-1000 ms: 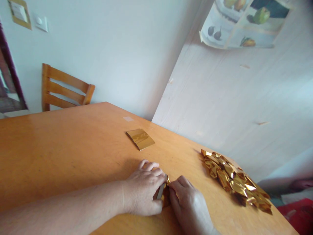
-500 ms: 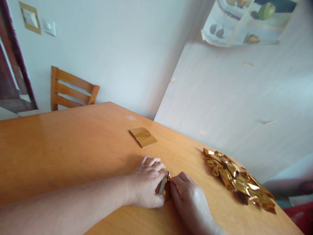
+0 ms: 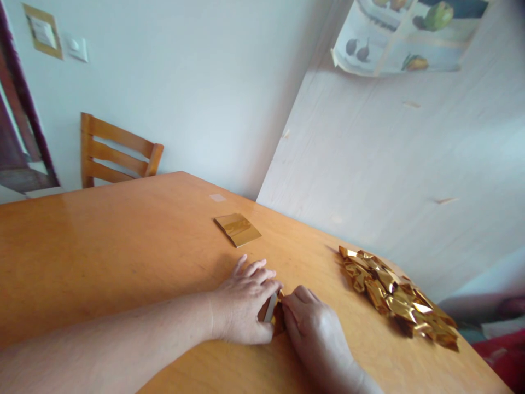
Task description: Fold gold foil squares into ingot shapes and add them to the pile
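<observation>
My left hand (image 3: 246, 303) lies over a small flat object with a grey edge (image 3: 269, 308), its fingers spread and its thumb on the near side. Most of that object is hidden beneath the palm. Right beside it, my right hand (image 3: 314, 323) is closed, its thumb and fingers pinching gold foil (image 3: 279, 320) that shows between the two hands. Beyond my left hand a flat gold square (image 3: 238, 230) rests on the table. A crumpled heap of shiny gold foil (image 3: 396, 295) lies to the right.
The wooden table (image 3: 102, 246) reaches the wall at the back. A wooden chair (image 3: 118, 150) stands behind its far left edge. A pale board (image 3: 369, 164) rises along the right side, with a picture sheet (image 3: 394, 41) on it. A pale patch (image 3: 217, 197) is near the far corner.
The fingers of my left hand have spread a little wider. My right hand keeps its pinch beside it. The view has shifted slightly.
</observation>
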Available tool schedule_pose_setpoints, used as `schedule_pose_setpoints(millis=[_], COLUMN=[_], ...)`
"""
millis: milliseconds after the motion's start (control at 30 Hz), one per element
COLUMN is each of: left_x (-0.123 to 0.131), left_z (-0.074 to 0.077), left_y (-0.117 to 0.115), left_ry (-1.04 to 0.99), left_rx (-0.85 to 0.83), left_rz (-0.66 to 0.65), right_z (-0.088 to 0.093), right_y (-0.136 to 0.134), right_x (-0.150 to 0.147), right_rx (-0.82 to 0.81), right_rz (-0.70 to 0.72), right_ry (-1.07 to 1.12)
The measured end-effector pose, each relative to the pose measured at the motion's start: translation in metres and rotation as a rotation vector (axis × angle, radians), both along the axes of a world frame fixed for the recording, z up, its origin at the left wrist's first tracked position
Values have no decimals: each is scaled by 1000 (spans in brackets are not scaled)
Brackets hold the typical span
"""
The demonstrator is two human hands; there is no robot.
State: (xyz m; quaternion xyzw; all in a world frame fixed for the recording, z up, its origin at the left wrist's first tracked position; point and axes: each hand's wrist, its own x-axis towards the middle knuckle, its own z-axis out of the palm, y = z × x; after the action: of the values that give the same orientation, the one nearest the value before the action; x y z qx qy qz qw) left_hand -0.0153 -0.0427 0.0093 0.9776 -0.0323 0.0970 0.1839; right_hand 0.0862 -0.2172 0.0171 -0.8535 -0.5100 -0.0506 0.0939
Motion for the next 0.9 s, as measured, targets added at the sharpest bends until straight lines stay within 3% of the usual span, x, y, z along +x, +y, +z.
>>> schedule_pose_setpoints(millis=[400, 900], left_x=[1, 3], left_z=[5, -1], left_y=[2, 4], left_ry=[110, 77], left_rx=[-8, -18], left_rz=[-5, -2], right_z=[-4, -8], right_y=[0, 0], right_x=[3, 1], right_rx=[83, 82], right_rz=[33, 56], right_ry=[13, -17])
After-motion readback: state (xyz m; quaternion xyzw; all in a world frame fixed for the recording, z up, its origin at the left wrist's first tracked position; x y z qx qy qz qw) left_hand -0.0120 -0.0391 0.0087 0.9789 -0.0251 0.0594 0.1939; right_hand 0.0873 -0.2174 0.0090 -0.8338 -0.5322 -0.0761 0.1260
